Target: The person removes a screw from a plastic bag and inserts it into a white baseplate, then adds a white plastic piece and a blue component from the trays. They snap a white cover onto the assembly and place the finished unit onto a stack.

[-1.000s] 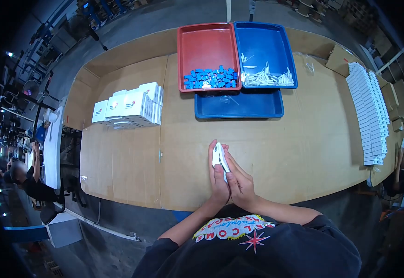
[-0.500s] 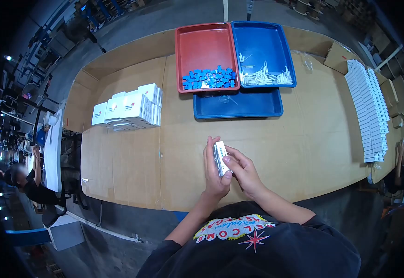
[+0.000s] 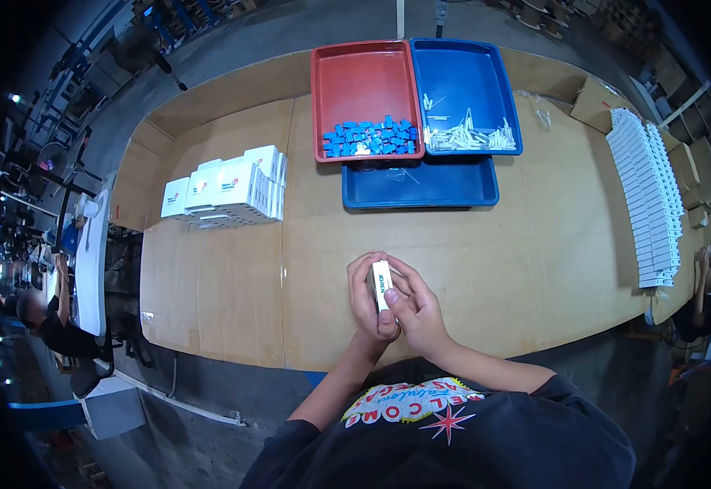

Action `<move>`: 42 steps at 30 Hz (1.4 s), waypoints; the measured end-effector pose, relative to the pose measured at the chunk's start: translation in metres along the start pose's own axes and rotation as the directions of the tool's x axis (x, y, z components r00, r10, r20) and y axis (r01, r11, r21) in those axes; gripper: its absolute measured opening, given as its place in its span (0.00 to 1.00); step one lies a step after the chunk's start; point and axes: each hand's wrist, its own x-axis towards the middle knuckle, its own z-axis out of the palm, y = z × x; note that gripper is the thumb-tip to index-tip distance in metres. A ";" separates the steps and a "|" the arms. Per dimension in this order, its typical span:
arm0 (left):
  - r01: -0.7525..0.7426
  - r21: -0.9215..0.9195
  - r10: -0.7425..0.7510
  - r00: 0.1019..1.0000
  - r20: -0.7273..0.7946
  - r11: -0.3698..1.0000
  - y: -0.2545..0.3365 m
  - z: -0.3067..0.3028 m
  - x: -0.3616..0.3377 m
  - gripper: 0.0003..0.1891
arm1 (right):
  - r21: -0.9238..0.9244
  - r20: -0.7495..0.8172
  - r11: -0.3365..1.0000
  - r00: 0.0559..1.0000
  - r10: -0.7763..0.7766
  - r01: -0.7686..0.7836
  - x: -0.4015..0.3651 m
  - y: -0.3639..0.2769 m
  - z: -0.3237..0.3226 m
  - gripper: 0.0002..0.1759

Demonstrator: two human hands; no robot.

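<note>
A small white box with dark printed lettering stands on edge between my two hands, above the front middle of the table. Fingers of my left hand wrap its left side. My right hand closes around the right side, its thumb near the box's lower end. The palms cover much of the box, so whether its flaps are folded in cannot be seen.
A red tray holds blue pieces; a blue tray holds white tubes. Both overlap a lower blue tray. Stacked white boxes stand left, a long row of white boxes right. Other people sit at both sides.
Both hands have drawn together around the small box and shifted slightly left and down. The box has turned more upright, and my right fingers now curl further around it.
</note>
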 end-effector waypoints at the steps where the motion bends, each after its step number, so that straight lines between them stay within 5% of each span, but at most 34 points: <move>1: 0.012 -0.008 -0.012 1.000 -0.011 1.000 0.001 0.001 0.000 0.50 | -0.042 0.009 0.999 1.000 -0.015 0.015 -0.001 0.000 0.000 0.32; 9: 0.044 -0.023 -0.045 0.998 -0.046 0.999 0.010 0.004 0.002 0.43 | -0.353 0.035 0.934 0.998 -0.051 0.060 -0.007 -0.003 -0.003 0.29; 21: 0.189 -0.091 -0.193 0.981 -0.033 0.978 0.011 0.005 0.001 0.46 | -0.449 0.066 0.887 0.994 -0.088 0.109 0.003 0.001 -0.011 0.28; 24: 0.132 0.006 -0.132 0.991 0.007 0.991 0.012 0.006 0.010 0.53 | -0.332 0.062 0.943 0.998 -0.002 0.023 0.017 0.001 -0.024 0.30; 25: 0.117 0.071 -0.125 0.985 0.123 0.991 0.011 0.001 0.011 0.62 | -0.224 0.037 0.962 0.985 0.170 -0.158 0.018 -0.007 -0.029 0.32; 28: 0.234 0.025 -0.235 0.966 0.105 0.972 0.000 0.005 0.001 0.65 | -0.309 0.069 0.923 0.962 0.263 -0.230 0.025 -0.025 -0.041 0.30; 29: 0.264 -0.009 -0.260 0.954 0.147 0.965 -0.006 0.000 -0.004 0.58 | -0.451 0.129 0.886 0.974 0.186 -0.109 0.028 -0.012 -0.057 0.34; 30: 0.412 -0.121 -0.395 0.908 0.143 0.903 -0.002 0.001 -0.004 0.55 | -0.678 0.158 0.732 0.986 0.049 0.073 0.025 -0.019 -0.055 0.36; 32: 0.651 -0.332 -0.633 0.754 0.175 0.683 0.007 0.003 -0.003 0.50 | -0.916 0.323 0.194 0.933 -0.162 0.351 0.019 -0.039 -0.047 0.41; 33: 0.737 -0.444 -0.726 0.645 0.238 0.509 0.007 0.003 -0.001 0.41 | -0.871 0.423 0.204 0.893 -0.157 0.448 0.021 -0.040 -0.052 0.50; 36: 0.902 -0.411 -0.849 0.318 0.421 0.134 0.023 0.001 0.003 0.41 | -0.800 0.558 0.211 0.826 -0.081 0.562 0.025 -0.033 -0.069 0.49; 42: 0.880 -0.468 -0.787 0.341 0.514 0.076 0.028 0.005 -0.008 0.39 | -0.724 0.587 0.269 0.772 -0.243 0.635 0.028 -0.025 -0.076 0.48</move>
